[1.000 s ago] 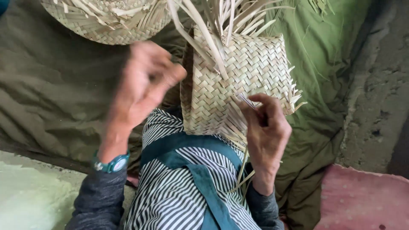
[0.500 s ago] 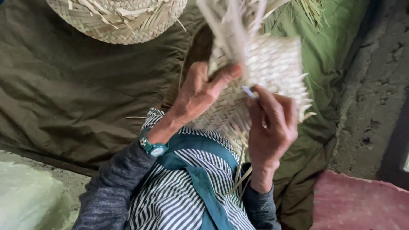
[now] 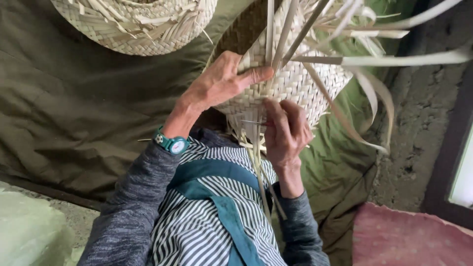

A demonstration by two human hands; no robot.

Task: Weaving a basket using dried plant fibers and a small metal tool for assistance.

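Green cloth (image 3: 74, 113) covers the ground ahead of me; a rough wall (image 3: 419, 138) closes the right side, a pink mat (image 3: 409, 241) lies lower right. A finished woven piece (image 3: 138, 24) lies on the cloth at upper left, well apart from my hands.

The basket (image 3: 290, 83) I am weaving is held up over my lap, in front of my striped shirt (image 3: 197, 231). Its woven body lies just above both hands. Loose strips (image 3: 394, 59) run up and off to the right from its top edge; more hang down toward my chest.

Left hand (image 3: 221, 83): closed on the basket's left side, thumb pressed flat across the weave, pointing right. Watch (image 3: 171, 143) on that wrist.

Right hand (image 3: 286, 133): just below the basket, fingers curled shut on a thin needle (image 3: 253, 122) that lies level, tip pointing left, at the lower edge of the weave. This hand is nearer that edge.

Open room: left and below. Right side crowded by strips.
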